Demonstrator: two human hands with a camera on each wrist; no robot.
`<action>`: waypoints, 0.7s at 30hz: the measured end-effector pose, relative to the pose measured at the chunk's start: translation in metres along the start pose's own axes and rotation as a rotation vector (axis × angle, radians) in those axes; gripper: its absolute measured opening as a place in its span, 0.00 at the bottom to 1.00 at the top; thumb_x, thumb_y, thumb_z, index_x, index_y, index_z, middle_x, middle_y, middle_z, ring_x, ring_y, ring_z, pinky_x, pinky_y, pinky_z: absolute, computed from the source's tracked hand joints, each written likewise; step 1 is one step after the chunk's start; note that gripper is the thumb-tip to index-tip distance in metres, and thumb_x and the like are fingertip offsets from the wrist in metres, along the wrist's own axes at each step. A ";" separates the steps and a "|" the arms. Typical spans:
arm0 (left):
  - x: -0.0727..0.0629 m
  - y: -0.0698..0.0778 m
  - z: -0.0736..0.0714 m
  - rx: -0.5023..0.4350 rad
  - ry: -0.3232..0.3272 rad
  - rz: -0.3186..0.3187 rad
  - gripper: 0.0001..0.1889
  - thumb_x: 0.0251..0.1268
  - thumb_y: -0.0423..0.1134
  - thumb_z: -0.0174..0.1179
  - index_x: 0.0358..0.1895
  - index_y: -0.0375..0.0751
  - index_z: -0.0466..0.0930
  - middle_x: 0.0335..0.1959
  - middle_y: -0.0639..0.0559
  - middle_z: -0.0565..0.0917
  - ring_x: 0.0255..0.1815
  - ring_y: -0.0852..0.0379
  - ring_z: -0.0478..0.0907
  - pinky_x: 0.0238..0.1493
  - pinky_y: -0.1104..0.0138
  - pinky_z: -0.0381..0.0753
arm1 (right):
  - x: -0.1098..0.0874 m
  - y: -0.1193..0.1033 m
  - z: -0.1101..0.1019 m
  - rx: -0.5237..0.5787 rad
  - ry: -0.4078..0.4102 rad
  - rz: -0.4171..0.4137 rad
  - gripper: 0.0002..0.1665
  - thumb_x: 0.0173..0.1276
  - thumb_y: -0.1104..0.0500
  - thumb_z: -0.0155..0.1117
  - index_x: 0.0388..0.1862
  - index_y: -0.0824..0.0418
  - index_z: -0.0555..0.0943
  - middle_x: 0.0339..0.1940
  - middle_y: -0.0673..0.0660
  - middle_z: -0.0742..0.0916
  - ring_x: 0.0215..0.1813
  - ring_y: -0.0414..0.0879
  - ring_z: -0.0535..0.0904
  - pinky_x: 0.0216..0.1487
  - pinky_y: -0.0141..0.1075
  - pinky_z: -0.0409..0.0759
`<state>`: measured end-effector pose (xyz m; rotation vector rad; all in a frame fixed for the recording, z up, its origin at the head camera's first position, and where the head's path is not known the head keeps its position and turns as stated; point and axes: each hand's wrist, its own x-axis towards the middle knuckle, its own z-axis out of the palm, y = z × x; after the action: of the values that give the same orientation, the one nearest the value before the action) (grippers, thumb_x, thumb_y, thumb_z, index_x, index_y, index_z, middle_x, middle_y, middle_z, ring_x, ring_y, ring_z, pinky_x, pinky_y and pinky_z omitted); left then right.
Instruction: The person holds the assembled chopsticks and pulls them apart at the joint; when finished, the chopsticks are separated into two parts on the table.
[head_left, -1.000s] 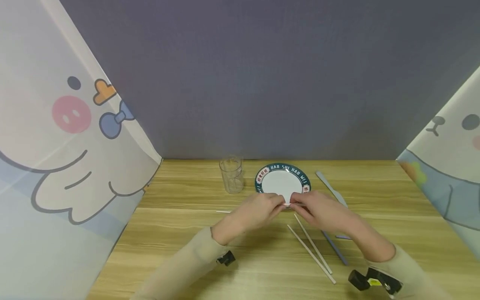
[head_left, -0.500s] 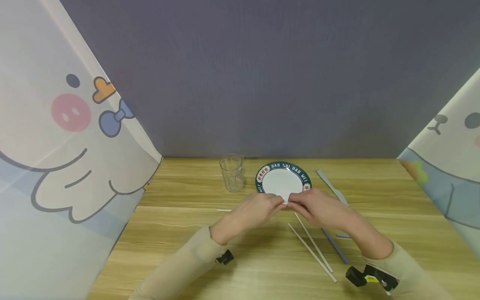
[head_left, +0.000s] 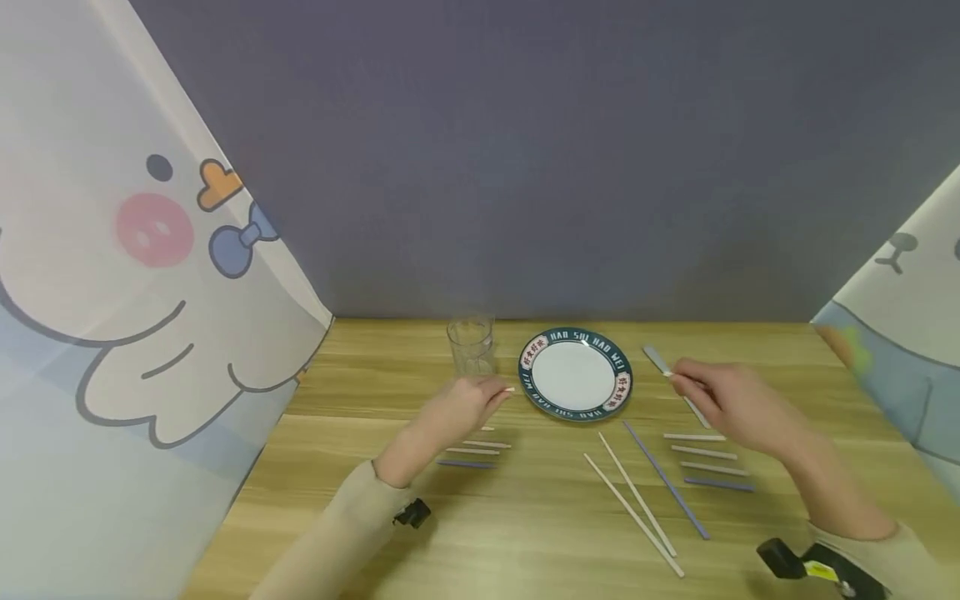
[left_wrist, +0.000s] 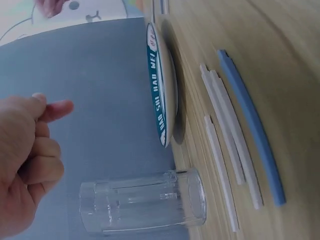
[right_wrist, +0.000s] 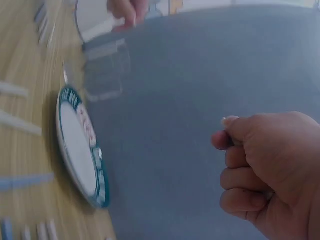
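Note:
In the head view my left hand (head_left: 459, 408) is raised in front of the clear cup (head_left: 472, 348). Thumb and forefinger pinch a white stick piece (head_left: 510, 389), of which just the tip shows. My right hand (head_left: 738, 408) is above the table, over part of a pale knife (head_left: 657, 360); it pinches another white stick piece (head_left: 667, 374), mostly hidden in the fingers. Short white sticks and a purple one (head_left: 467, 464) lie below my left hand. Below my right hand lies a similar row, with a purple stick (head_left: 718, 483) nearest me.
Between the hands stands a white plate (head_left: 573, 375) with a dark green lettered rim. Nearer me lie two long white sticks (head_left: 633, 514) and a long purple stick (head_left: 666, 481). A grey panel (head_left: 562, 167) rises behind the wooden table (head_left: 525, 533).
My hands were together at the plate's near edge, pinching a white stick between them. Now they are apart, left and right, each with a white piece, and both rows of short sticks show.

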<state>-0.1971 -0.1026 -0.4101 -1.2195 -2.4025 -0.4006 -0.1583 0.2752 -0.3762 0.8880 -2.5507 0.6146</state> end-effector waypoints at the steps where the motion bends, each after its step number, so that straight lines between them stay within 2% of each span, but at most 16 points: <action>1: -0.003 -0.003 -0.001 -0.004 0.013 0.006 0.03 0.73 0.34 0.67 0.40 0.38 0.87 0.32 0.52 0.90 0.31 0.59 0.87 0.35 0.70 0.88 | -0.006 0.005 -0.005 -0.012 0.004 0.013 0.20 0.74 0.69 0.67 0.31 0.44 0.74 0.21 0.34 0.64 0.22 0.25 0.54 0.23 0.25 0.58; 6: -0.011 -0.008 -0.001 -0.069 -0.011 0.041 0.04 0.75 0.35 0.64 0.39 0.40 0.86 0.29 0.54 0.85 0.27 0.64 0.80 0.31 0.72 0.83 | -0.019 0.016 -0.005 0.029 -0.055 -0.029 0.19 0.72 0.69 0.69 0.35 0.43 0.77 0.23 0.32 0.66 0.22 0.23 0.55 0.22 0.21 0.60; 11: -0.025 -0.007 0.000 -0.137 -0.113 0.015 0.11 0.76 0.33 0.58 0.48 0.39 0.90 0.36 0.54 0.81 0.27 0.68 0.70 0.31 0.79 0.73 | -0.028 0.017 0.002 0.113 -0.101 -0.021 0.18 0.72 0.72 0.68 0.44 0.48 0.79 0.23 0.32 0.66 0.22 0.22 0.56 0.21 0.21 0.63; 15: -0.035 -0.006 0.000 -0.166 -0.172 -0.030 0.14 0.74 0.32 0.57 0.53 0.37 0.90 0.39 0.53 0.77 0.30 0.68 0.67 0.33 0.79 0.72 | -0.039 0.022 0.002 0.124 -0.131 -0.001 0.19 0.72 0.74 0.64 0.49 0.52 0.76 0.24 0.31 0.66 0.23 0.22 0.56 0.21 0.23 0.64; 21: -0.047 -0.008 0.000 -0.185 -0.233 -0.049 0.12 0.73 0.31 0.61 0.53 0.39 0.91 0.37 0.55 0.78 0.32 0.68 0.67 0.34 0.79 0.73 | -0.057 0.032 0.006 0.102 -0.132 -0.016 0.23 0.66 0.79 0.62 0.47 0.52 0.75 0.31 0.36 0.73 0.29 0.23 0.61 0.29 0.25 0.66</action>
<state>-0.1788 -0.1405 -0.4337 -1.3548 -2.6457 -0.5320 -0.1386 0.3229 -0.4166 1.0141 -2.6462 0.7084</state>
